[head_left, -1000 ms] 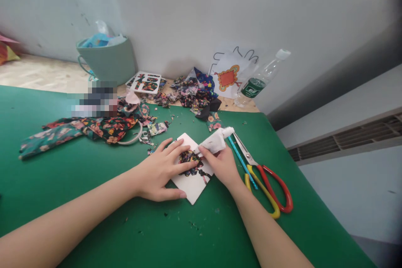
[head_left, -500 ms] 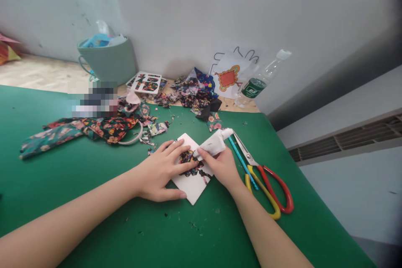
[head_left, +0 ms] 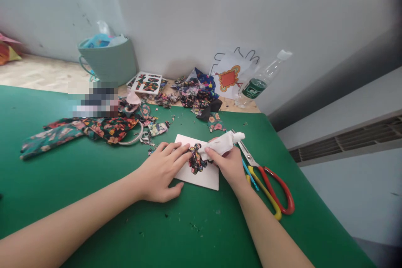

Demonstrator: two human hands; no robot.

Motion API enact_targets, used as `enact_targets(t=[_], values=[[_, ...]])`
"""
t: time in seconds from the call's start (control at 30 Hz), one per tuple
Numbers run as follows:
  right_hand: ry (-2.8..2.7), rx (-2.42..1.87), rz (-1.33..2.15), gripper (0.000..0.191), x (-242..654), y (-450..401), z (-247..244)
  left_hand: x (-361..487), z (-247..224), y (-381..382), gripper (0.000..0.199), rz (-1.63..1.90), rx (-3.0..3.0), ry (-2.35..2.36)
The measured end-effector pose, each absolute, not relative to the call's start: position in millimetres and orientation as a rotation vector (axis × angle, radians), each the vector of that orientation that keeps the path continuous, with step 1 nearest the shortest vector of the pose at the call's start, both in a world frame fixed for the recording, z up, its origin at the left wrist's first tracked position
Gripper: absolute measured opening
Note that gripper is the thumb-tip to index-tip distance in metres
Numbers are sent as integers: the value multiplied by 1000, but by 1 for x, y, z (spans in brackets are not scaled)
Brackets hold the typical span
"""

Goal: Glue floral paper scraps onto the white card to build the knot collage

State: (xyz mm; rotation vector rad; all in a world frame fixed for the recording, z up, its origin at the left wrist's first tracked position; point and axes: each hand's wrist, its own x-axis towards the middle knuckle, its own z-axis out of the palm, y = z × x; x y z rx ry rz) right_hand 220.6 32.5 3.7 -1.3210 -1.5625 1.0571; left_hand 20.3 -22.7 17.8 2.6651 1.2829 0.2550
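Note:
My left hand [head_left: 163, 171] lies with its fingers spread, the fingertips resting on a white square card [head_left: 205, 181] and touching the edge of the fabric on it. Dark floral fabric pieces [head_left: 196, 163] form a shape in the middle of the card. In my right hand [head_left: 230, 165] is a crumpled white squeeze tube [head_left: 220, 144], gripped between thumb and fingers. The tube's white capped end points up and right, while its other end is close over the fabric. My right fingers hide part of the card's right side.
Scissors [head_left: 264, 180] with red and yellow handles and a blue stick [head_left: 248, 171] lie right of my right hand. Floral cloth [head_left: 91, 127], fabric scraps [head_left: 197, 92], a patterned card [head_left: 147, 83], a green bin [head_left: 106, 60] and a plastic bottle [head_left: 260, 79] stand or lie farther back.
The card has turned counterclockwise under my hands. My right hand has shifted right with the tube, and more of the fabric shape shows. My left hand has moved slightly left.

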Motion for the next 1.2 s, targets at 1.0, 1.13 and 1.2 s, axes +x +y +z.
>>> enact_targets(t=[1.0,1.13,1.2], values=[[-1698,-1333,904,20,221,31,-2,20,15,-20,42,350,2668,1315],[-1700,-1323,920,20,220,30,-1,20,16,-20,41,351,2666,1317],[-1711,-1319,921,20,219,30,0,20,16,-20,41,354,2664,1318]])
